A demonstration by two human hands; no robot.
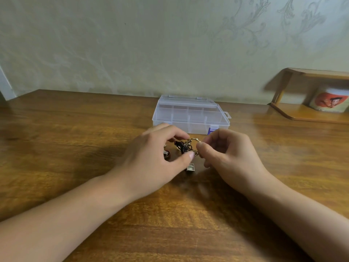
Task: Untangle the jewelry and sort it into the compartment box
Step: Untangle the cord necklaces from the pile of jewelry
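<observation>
Both hands work the tangle [184, 147] before the closed box [190, 115]: left hand [158, 154] pinches it steady; right hand [224, 150] apparently pinches the gold bracelet [194, 140] to draw it free.

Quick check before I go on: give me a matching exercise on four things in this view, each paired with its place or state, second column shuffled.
Things:
1. box
2. gold bracelet
3. mug
4. square charm

Places or states:
A. on the wooden shelf at far right
B. lid shut, behind the hands
C. on the table, just below the thumbs
D. pinched between the left hand and right hand

Pairs: 1-B, 2-D, 3-A, 4-C
</observation>
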